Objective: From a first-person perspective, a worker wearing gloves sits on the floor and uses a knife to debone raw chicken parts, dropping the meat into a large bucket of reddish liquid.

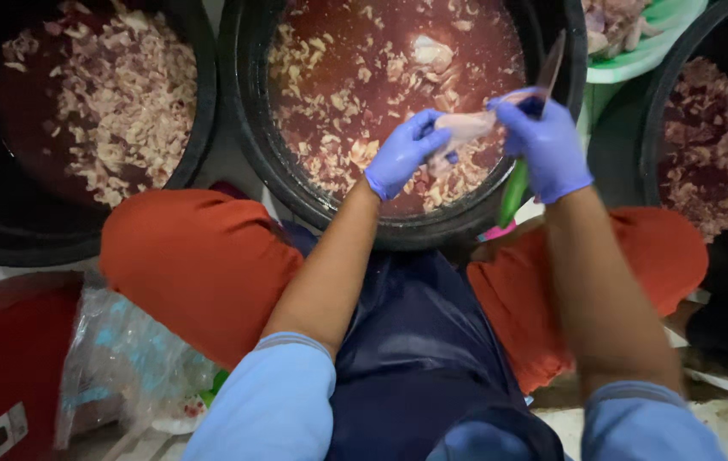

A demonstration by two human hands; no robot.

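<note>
meat piece [466,128], pale, pinched in gloved left hand [402,154] over the middle tub [253,128]; gloved right hand [547,145] clamps a green-handled knife [543,77] touching its right end.

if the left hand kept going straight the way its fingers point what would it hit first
The left hand points right, along the pale meat piece it already pinches. Beyond that, it would probably meet the right hand holding the knife; depth is hard to judge.

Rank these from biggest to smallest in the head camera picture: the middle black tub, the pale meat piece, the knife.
1. Middle black tub, easily biggest.
2. Knife, green handle to blade.
3. Pale meat piece, partly covered by the left hand, so this order is unsure.
</note>
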